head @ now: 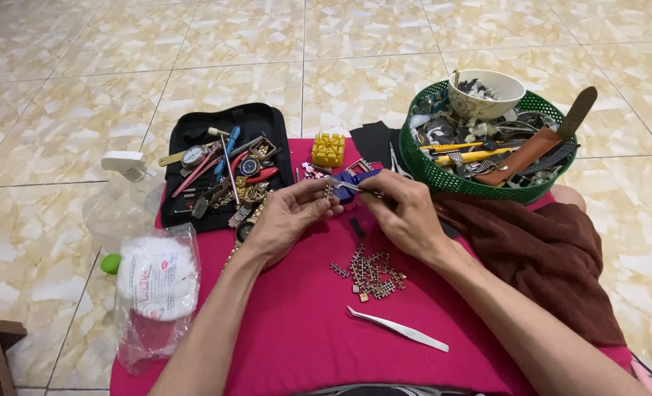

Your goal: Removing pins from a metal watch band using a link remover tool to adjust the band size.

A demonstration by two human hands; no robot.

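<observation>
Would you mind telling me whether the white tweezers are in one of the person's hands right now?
No, the white tweezers lie on the pink cloth, apart from the left hand and the right hand.

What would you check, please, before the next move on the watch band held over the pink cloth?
1. Band gripped: left hand pinches the band piece at its fingertips. Ok.
2. Tool in hand: right hand holds the blue tool against the band. Ok.
3. Tool tip seated in the link: too small to see. Cannot tell.
4. Loose links gathered: one pile on the pink cloth, below the hands. Ok.
5. Tweezers at hand: lying on the cloth, nearer the person than the pile. Ok.
6. Tool case within reach: open beside the left hand, though crowded. Ok.
</observation>
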